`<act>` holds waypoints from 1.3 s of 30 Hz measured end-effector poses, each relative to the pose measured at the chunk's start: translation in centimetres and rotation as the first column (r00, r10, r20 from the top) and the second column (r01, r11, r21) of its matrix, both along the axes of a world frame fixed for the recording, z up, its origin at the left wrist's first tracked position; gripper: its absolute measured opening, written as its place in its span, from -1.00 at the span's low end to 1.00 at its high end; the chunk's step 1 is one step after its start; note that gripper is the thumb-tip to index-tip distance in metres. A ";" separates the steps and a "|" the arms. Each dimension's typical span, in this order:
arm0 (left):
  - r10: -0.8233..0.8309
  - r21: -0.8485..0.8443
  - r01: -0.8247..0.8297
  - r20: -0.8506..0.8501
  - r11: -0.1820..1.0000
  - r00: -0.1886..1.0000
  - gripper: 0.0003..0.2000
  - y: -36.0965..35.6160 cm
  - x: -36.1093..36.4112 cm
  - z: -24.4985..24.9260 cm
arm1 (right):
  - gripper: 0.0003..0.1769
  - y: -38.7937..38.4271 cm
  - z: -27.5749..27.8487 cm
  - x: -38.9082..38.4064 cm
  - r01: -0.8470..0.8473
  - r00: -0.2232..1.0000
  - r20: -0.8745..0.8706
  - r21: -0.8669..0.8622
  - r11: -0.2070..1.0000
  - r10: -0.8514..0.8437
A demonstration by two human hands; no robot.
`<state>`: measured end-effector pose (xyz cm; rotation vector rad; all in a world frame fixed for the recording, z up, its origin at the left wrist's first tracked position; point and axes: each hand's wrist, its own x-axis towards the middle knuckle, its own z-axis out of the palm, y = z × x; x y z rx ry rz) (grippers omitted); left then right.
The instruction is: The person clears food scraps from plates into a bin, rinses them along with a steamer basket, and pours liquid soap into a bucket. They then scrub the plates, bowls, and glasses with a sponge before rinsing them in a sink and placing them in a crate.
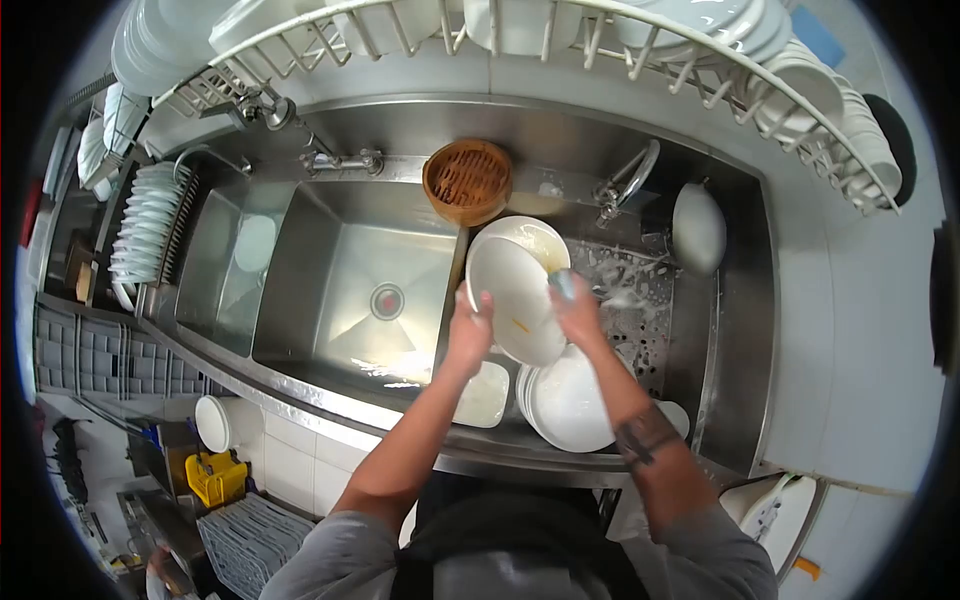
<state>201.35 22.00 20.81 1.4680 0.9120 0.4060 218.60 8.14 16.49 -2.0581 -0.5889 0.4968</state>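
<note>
My left hand (472, 330) is closed on the rim of a white oval plate (510, 295), which is tilted above the sink. An orange-yellow smear shows on its surface. My right hand (577, 312), at the plate's right edge, grips a blurred grey-green sponge (562, 286). Just behind the plate sits a white bowl (535, 236) with yellowish liquid or suds in it. Below my hands is a stack of white plates (570, 405), partly covered by my right forearm. A whitish rectangular container (484, 395) stands left of the stack.
A bamboo steamer basket (467, 180) rests on the sink divider. Soap suds (620, 290) cover the right drainboard, near a tap (632, 180). The left basin (380, 260) has a drain. A dish rack (560, 15) with white crockery hangs overhead; upright plates (152, 225) stand far left.
</note>
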 end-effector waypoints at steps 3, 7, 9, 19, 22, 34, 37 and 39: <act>-0.091 0.274 0.113 -0.091 0.955 0.992 -0.50 -2.0 0.8 2.0 | -0.14 7.9 -1.3 -3.3 -0.009 0.974 0.226 -0.066 0.998 0.024; 0.033 -0.113 -0.025 0.069 0.993 0.997 -0.53 2.1 0.6 -0.3 | -0.17 3.8 3.0 -6.3 -0.700 0.711 0.094 -0.007 0.714 0.697; 0.055 -0.256 -0.007 0.181 0.967 0.982 -0.56 2.3 -0.3 1.2 | -0.20 -0.8 0.0 -5.0 -0.516 0.660 0.354 -0.427 0.742 0.663; 0.048 -0.250 0.013 0.240 0.968 0.970 -0.65 4.8 1.1 0.7 | -0.17 -1.3 -1.3 -5.7 -0.668 0.715 0.339 0.072 0.741 0.611; -0.074 -0.337 0.131 0.177 0.933 0.982 -0.64 5.5 0.4 5.6 | -0.35 -3.9 -2.1 -2.0 -0.087 0.974 0.221 0.183 0.979 0.046; 0.272 -0.602 -0.002 0.357 0.798 0.894 -0.47 1.7 -0.1 -3.2 | -0.41 -1.6 5.8 -5.9 0.718 0.547 -0.821 0.362 0.595 -0.160; 0.408 -0.578 -0.158 0.333 0.801 0.850 -0.54 -3.4 0.9 -5.1 | -0.48 -0.1 4.9 -10.0 0.820 0.431 -0.880 0.289 0.494 -0.200; 0.203 -0.233 -0.157 0.187 0.960 0.961 -0.60 0.4 -0.7 -5.8 | -0.45 -4.1 3.9 -8.4 0.451 0.696 -0.699 0.249 0.857 -0.162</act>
